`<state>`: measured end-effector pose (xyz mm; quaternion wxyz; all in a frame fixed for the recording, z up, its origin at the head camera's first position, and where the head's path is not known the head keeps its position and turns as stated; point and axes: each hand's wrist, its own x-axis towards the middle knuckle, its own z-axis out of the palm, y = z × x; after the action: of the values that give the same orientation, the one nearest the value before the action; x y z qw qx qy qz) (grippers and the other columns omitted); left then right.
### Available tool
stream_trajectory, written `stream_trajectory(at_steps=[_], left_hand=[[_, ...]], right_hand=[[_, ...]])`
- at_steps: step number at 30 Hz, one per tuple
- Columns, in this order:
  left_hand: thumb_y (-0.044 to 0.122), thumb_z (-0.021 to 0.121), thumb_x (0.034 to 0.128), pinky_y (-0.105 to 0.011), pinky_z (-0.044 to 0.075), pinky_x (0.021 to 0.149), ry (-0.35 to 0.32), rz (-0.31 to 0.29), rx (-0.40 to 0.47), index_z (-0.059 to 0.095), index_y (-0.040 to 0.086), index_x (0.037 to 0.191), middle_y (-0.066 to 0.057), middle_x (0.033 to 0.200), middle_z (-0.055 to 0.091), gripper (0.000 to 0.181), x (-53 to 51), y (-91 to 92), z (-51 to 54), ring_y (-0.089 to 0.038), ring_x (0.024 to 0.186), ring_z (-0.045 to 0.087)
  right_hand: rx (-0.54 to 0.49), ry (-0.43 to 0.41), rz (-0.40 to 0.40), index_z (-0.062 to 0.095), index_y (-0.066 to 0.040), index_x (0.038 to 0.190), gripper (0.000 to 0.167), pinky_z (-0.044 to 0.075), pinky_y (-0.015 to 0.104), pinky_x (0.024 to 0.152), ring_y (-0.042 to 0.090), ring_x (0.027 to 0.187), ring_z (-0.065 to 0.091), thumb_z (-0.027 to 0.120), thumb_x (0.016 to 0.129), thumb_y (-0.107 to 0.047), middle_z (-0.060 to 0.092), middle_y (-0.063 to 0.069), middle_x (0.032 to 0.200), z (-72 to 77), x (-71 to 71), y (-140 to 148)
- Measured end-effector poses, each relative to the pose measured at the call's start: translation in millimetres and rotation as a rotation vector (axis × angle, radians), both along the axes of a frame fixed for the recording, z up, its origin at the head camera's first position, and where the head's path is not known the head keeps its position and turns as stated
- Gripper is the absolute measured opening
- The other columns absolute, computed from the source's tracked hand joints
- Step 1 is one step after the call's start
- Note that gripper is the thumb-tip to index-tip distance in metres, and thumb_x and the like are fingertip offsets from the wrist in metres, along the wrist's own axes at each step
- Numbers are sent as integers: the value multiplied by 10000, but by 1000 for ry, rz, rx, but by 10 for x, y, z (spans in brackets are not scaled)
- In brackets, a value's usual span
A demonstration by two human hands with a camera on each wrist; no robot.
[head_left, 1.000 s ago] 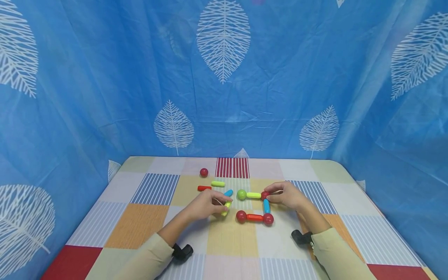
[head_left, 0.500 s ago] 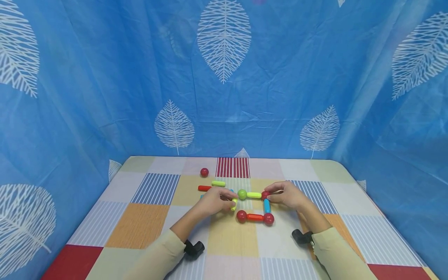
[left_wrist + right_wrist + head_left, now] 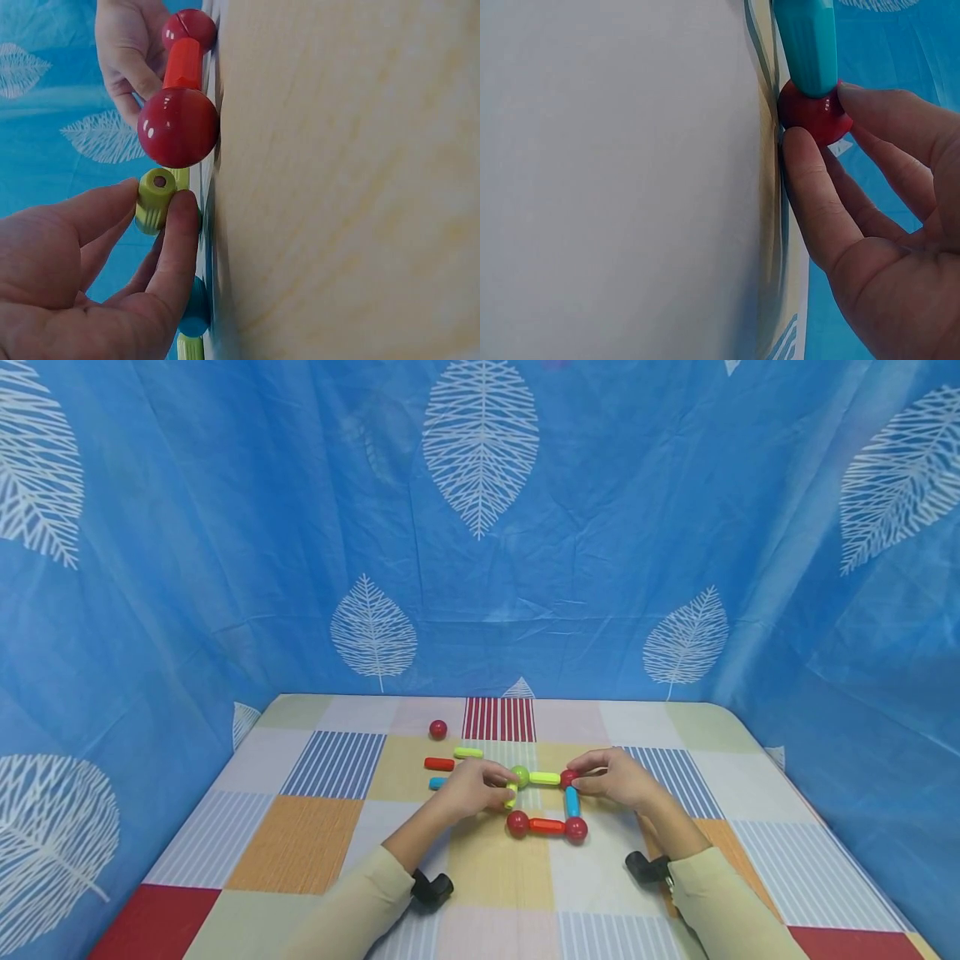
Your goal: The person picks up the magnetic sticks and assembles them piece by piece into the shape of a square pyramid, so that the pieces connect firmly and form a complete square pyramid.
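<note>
My left hand point(image 3: 474, 788) pinches a yellow-green magnetic rod point(image 3: 155, 201) between thumb and fingers. In the head view the rod's far end is at the green ball point(image 3: 520, 776); whether they touch I cannot tell. My right hand point(image 3: 617, 777) pinches a red ball point(image 3: 815, 118) at the frame's far right corner. From the green ball a yellow-green rod point(image 3: 544, 778) runs to that red ball. A blue rod point(image 3: 572, 802) joins it to the near right red ball point(image 3: 576, 830), and a red rod point(image 3: 547, 827) leads on to the near left red ball point(image 3: 517, 823).
Left of the frame lie a loose red rod point(image 3: 438, 764), a yellow-green rod point(image 3: 468, 752) and a blue rod point(image 3: 437, 783), partly behind the left hand. A loose red ball point(image 3: 438, 729) sits farther back. Blue curtains point(image 3: 480, 610) surround the checked tablecloth point(image 3: 495, 877).
My left hand has moved right with the yellow-green rod, bringing it to the green ball and turning it more upright in the head view. The right hand has stayed on its red ball.
</note>
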<state>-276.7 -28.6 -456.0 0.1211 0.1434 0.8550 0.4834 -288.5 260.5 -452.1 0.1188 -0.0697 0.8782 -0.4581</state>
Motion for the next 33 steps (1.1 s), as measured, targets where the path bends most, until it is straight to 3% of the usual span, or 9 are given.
stream_trajectory(at_steps=[4, 12, 19, 22, 33], left_hand=[[182, 803, 891, -433, 578, 945, -6, -9, -5, 808, 208, 1087, -47, 1161, 749, 197, 5, 28, -1, -231, 1089, 684], [157, 805, 886, -415, 594, 895, -26, -17, 0, 803, 171, 1095, -86, 1158, 745, 210, 26, 77, 6, -248, 1098, 677], [133, 810, 877, -314, 563, 707, -88, -23, -8, 797, 153, 1104, -89, 1074, 740, 229, 34, 98, 28, -174, 839, 698], [128, 808, 878, -300, 561, 694, -103, -19, -2, 797, 147, 1102, -91, 1060, 733, 224, 35, 106, 30, -159, 774, 716], [152, 812, 880, -313, 579, 725, -96, -19, -49, 795, 176, 1118, -28, 968, 727, 240, 35, 139, 32, -161, 766, 686]], right_hand=[[-2, 8, 13, 747, -79, 1180, 276, 603, 320, 850, 226, 1033, 647, 763, 910, -135, 700, 119, 1205, 0, 0, -1], [0, 1, 1, 749, -91, 1175, 268, 604, 301, 844, 231, 1035, 649, 763, 913, -140, 703, 115, 1197, 3, 15, -13], [9, 3, 8, 742, -80, 1183, 277, 605, 324, 857, 227, 1037, 644, 759, 913, -140, 714, 108, 1179, 3, 9, -8], [12, 8, 12, 741, -74, 1183, 280, 606, 332, 860, 225, 1035, 643, 761, 911, -137, 717, 104, 1172, 3, 7, -10], [32, 19, 10, 744, -80, 1177, 277, 606, 339, 860, 220, 1024, 646, 767, 913, -160, 728, 90, 1156, 28, 24, -35]])
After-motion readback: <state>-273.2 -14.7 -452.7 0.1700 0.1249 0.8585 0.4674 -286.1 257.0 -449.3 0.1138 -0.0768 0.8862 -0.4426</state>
